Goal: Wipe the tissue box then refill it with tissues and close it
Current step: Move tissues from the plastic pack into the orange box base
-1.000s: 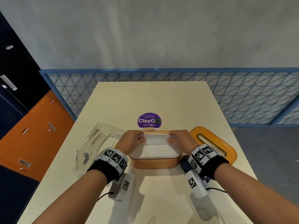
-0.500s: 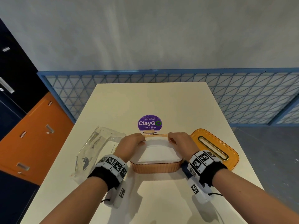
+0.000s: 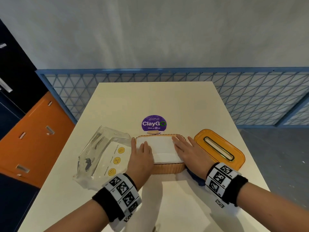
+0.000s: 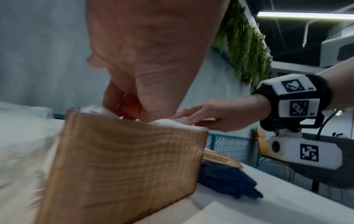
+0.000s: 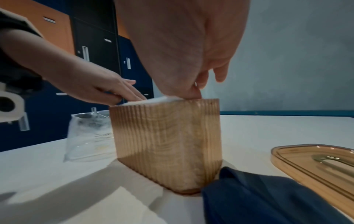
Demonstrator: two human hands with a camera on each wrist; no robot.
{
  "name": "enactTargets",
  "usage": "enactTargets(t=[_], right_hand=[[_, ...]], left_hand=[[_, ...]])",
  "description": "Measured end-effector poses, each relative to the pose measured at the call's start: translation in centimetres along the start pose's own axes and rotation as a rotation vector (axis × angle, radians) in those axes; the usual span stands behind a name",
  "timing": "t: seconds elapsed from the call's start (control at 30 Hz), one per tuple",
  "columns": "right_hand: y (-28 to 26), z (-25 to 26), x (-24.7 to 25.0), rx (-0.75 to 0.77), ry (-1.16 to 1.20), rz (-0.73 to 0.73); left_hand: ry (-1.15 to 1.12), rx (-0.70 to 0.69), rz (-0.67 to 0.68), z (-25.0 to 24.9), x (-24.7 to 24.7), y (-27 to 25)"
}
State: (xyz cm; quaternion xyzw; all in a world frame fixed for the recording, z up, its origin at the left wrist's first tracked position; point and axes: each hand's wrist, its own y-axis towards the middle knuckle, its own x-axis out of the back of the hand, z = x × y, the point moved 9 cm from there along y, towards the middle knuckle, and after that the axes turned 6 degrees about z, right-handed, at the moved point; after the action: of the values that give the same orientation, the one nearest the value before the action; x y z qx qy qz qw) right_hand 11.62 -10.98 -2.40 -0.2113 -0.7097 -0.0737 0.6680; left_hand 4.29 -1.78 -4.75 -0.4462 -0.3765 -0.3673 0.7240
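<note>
- The cream tabletop (image 3: 167, 101) fills the middle of the head view, running from the blue lattice fence at mid-frame down to the bottom edge.
- An empty clear wrapper (image 3: 102, 156) lies left of centre, crumpled, with yellow round marks on its label.
- The amber lid (image 3: 219, 148), slot upward, lies flat right of centre, apart from the box.
- The ribbed amber box (image 3: 167, 168) stands at centre, open-topped, just below a purple sticker (image 3: 153, 123).
- White tissues (image 3: 160, 149) fill the box to its rim (a little proud of it in both wrist views).
- The left hand (image 3: 141, 158) lies on the tissues' left end, grip spread flat, fingers straight and pressing.
- The right hand (image 3: 188, 152) lies on their right end, likewise spread flat, fingers straight, some reaching past the box's right rim.
- A dark blue cloth (image 5: 258, 197) sits bunched at the box's lower right corner, touching its base.
</note>
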Motion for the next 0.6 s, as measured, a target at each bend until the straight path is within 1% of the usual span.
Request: enactTargets(t=[0.03, 0.07, 0.17, 0.23, 0.27, 0.4, 0.5, 0.6], right_hand=[[-0.2, 0.1, -0.1, -0.015, -0.023, 0.000], [-0.4, 0.4, -0.7, -0.007, -0.013, 0.049], [-0.8, 1.4, -1.8, 0.059, 0.010, 0.112], [-0.9, 1.2, -2.3, 0.039, -0.024, 0.201], [-1.0, 1.1, -2.4, 0.034, -0.030, 0.246], [-0.4, 0.7, -2.4, 0.029, 0.029, 0.357], [0.2, 0.5, -2.2, 0.011, 0.004, 0.407], [0.5, 0.3, -2.3, -0.006, -0.028, 0.417]], left_hand=[[-0.022, 0.008, 0.018, -0.5, 0.0, 0.0], [-0.057, 0.006, 0.027, -1.1, 0.1, -0.1], [-0.257, 0.007, 0.090, -1.5, -0.7, 0.0], [-0.403, 0.020, 0.074, -1.2, -0.9, 0.5], [-0.437, 0.024, 0.061, -1.1, -0.9, 0.9], [-0.454, 0.012, 0.115, -1.2, -1.1, 1.8], [-0.422, 0.002, 0.083, -1.2, -0.7, 2.0], [-0.342, 0.031, 0.039, -1.3, -0.8, 2.1]])
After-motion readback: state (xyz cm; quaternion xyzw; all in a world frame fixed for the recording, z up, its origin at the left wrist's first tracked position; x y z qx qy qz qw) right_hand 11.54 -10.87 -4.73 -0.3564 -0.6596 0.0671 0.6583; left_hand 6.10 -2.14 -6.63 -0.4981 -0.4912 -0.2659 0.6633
